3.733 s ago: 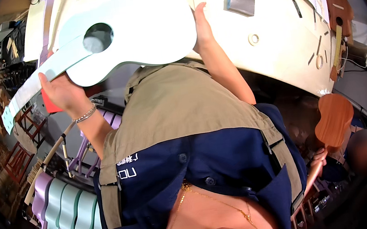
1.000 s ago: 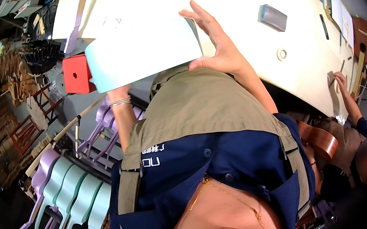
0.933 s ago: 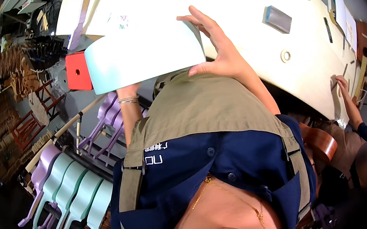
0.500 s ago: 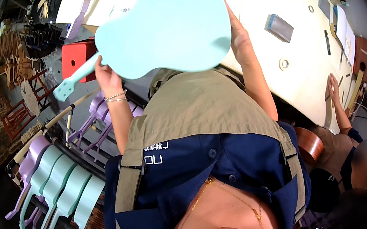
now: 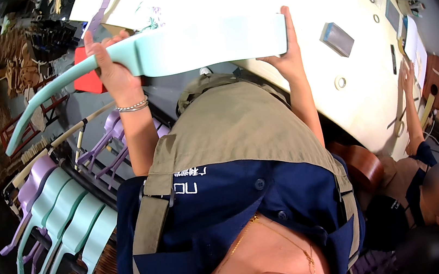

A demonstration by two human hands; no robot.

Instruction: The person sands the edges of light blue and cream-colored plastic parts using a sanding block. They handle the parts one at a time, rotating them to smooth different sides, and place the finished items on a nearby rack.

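Observation:
A mint-green guitar (image 5: 213, 44) without visible strings is held edge-on in front of me, its narrow side facing up and its neck reaching out to the left. My left hand (image 5: 117, 75) wraps the neck where it meets the body, with the thumb over it. At the opposite end, my right hand (image 5: 287, 54) presses against the body's rounded tail, thumb beneath and fingers along the end. The guitar's broad faces are mostly turned out of sight.
A cream worktable (image 5: 280, 96) bears a grey block (image 5: 337, 40) and a tape roll (image 5: 340, 83). Mint and purple guitars hang on a rack (image 5: 69, 210) at lower left. Beyond the guitar stands a red stool (image 5: 86, 79). A co-worker (image 5: 410, 168) sits at right beside a brown guitar (image 5: 357, 164).
The guitar has been turned from its broad face to its side edge, and its neck now swings lower left. My left hand has shifted and rotated around the neck. The co-worker's hand moved farther up.

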